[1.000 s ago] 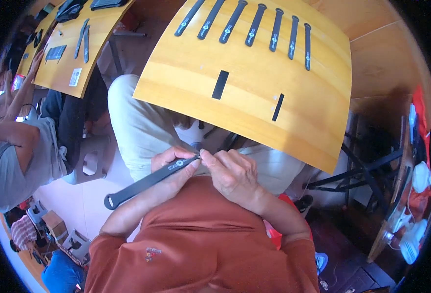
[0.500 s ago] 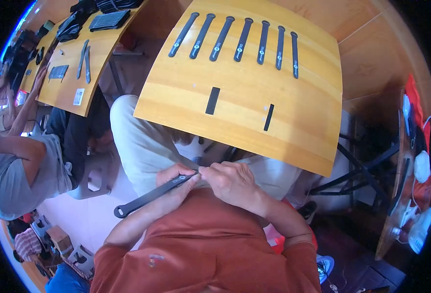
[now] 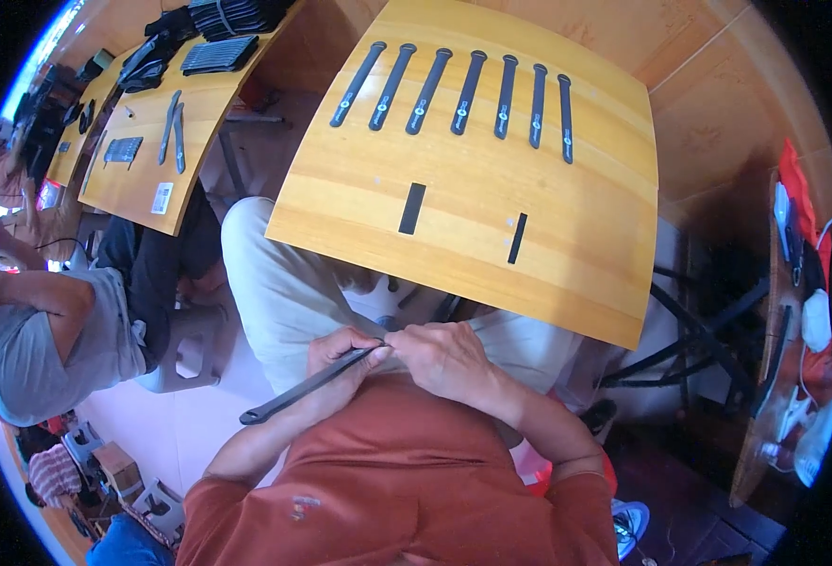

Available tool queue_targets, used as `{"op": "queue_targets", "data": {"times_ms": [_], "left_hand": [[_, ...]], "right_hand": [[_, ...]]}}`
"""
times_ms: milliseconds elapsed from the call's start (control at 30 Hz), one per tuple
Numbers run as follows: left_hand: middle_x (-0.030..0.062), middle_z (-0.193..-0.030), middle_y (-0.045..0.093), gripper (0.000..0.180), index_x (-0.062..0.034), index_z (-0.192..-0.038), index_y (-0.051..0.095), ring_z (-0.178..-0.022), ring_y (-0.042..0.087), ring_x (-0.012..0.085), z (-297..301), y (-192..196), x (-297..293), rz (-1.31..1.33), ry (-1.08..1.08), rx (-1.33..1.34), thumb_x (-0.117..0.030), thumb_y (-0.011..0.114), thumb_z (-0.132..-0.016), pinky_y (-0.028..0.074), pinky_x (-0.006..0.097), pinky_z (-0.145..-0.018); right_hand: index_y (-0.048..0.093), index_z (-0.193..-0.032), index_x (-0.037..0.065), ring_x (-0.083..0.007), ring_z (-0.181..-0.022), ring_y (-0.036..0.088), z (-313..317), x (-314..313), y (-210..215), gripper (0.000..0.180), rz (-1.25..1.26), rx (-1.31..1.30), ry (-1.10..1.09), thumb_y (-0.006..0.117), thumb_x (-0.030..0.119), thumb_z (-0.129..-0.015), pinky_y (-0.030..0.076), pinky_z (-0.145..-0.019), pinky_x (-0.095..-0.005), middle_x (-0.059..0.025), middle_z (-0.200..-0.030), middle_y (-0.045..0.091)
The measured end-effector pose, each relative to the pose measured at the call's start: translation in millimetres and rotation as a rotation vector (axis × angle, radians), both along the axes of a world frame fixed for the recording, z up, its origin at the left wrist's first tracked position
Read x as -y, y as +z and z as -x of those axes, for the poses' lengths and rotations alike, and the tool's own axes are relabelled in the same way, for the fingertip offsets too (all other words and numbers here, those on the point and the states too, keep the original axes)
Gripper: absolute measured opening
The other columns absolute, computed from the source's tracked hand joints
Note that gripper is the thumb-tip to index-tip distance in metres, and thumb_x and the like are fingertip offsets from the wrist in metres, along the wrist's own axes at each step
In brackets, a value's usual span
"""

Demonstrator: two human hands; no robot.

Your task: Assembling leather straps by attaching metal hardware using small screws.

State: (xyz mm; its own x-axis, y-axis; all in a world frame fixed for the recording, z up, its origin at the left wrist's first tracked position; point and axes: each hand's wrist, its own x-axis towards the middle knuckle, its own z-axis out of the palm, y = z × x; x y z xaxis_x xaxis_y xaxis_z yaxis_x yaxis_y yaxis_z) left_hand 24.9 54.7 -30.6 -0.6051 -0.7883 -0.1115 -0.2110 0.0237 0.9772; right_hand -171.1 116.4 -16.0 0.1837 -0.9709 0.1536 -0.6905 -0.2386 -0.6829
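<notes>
Both my hands are close to my chest, below the near edge of the wooden table (image 3: 567, 274). My left hand (image 3: 336, 363) grips a long black strap (image 3: 289, 396) that slants down to the left, its rounded end free. My right hand (image 3: 444, 358) pinches the strap's upper end, touching my left fingers. On the table's far side several similar black straps (image 3: 463, 90) lie side by side in a row. Two short black pieces (image 3: 412, 208) (image 3: 517, 238) lie nearer to me.
A second wooden table (image 3: 152, 160) at the upper left carries black straps, tools and stacked black parts. A person in a grey shirt (image 3: 39, 340) sits at the left. A cluttered shelf (image 3: 803, 311) stands at the right. Black table legs (image 3: 690, 340) cross under the right side.
The view has tilted so the table and its row of straps sit lower and fuller in the picture. My hands still hold the strap, which has drawn slightly closer to my chest.
</notes>
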Motion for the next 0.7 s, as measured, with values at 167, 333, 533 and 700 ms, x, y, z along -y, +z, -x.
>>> {"op": "queue_targets", "data": {"times_ms": [167,333,533,700], "left_hand": [[0.0048,-0.079,0.067,0.007,-0.0012,-0.087,0.07,-0.071,0.061,0.0103,-1,4,1,-0.072,0.012,-0.07,-0.006,0.074,-0.084,0.05,0.025,-0.065],[0.006,-0.079,0.066,0.009,0.0003,-0.088,0.068,-0.072,0.061,0.0105,-8,-1,4,-0.262,-0.026,-0.135,-0.008,0.071,-0.088,0.05,0.026,-0.066],[0.0072,-0.077,0.065,0.012,-0.0001,-0.088,0.061,-0.07,0.061,0.0108,-11,-3,5,-0.589,-0.044,-0.345,-0.01,0.067,-0.091,0.05,0.025,-0.064],[0.0075,-0.083,0.066,0.011,-0.0015,-0.092,0.06,-0.07,0.062,0.0106,-11,-7,6,-0.682,0.056,-0.305,-0.01,0.067,-0.091,0.051,0.025,-0.064]], "right_hand": [[0.068,-0.103,0.006,-0.0301,-0.065,0.067,-1,-1,-1,0.02,0.045,0.043,-0.015,0.06,0.008,-0.085,0.051,-0.051,-0.0395,-0.011,-0.073,0.065],[0.069,-0.105,0.008,-0.0302,-0.065,0.067,3,0,-1,0.021,0.02,0.15,0.04,0.061,0.01,-0.086,0.051,-0.052,-0.0385,-0.0115,-0.075,0.066],[0.071,-0.104,0.008,-0.0297,-0.065,0.067,-3,0,-8,0.019,0.035,0.365,0.049,0.064,0.01,-0.086,0.052,-0.054,-0.0366,-0.0112,-0.077,0.068],[0.071,-0.104,0.009,-0.0287,-0.065,0.067,-11,2,-12,0.021,0.059,0.346,-0.026,0.067,0.007,-0.083,0.053,-0.054,-0.0361,-0.0109,-0.075,0.067]]}}
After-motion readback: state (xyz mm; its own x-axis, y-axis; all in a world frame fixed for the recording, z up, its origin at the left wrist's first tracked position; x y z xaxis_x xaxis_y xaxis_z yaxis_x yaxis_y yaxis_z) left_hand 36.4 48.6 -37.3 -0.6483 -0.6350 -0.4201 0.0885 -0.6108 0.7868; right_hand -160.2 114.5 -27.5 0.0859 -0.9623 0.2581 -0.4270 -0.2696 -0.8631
